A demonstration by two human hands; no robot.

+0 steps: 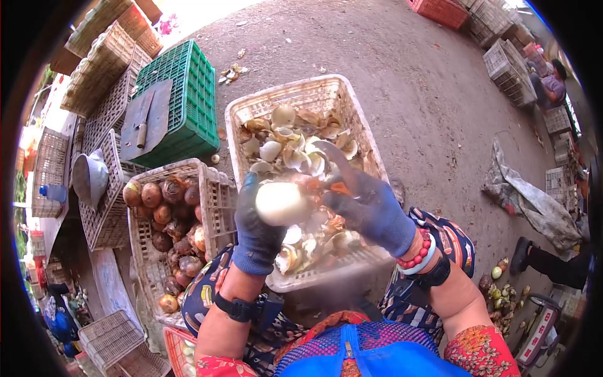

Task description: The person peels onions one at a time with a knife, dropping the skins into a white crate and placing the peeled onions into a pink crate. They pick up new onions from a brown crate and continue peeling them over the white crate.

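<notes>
My left hand (259, 226), in a dark blue glove, is closed around a peeled white onion (279, 203) above a crate. My right hand (374, 210), gloved too, is beside the onion with its fingers curled. Something dark and curved, smeared by motion, sticks up from it; I cannot make out its kind. Orange-brown onion skin (340, 188) shows by the right fingers. Beneath both hands, the off-white plastic crate (344, 91) holds a heap of onion peels (304, 141).
To the left, another crate (213, 188) holds unpeeled onions (164, 201). A green crate (201, 94) bears a dark sheet and a knife (143, 129). A metal bowl (90, 179) rests on crates. At right are a crumpled sack (534, 201), a scale (540, 333) and a seated person (553, 88).
</notes>
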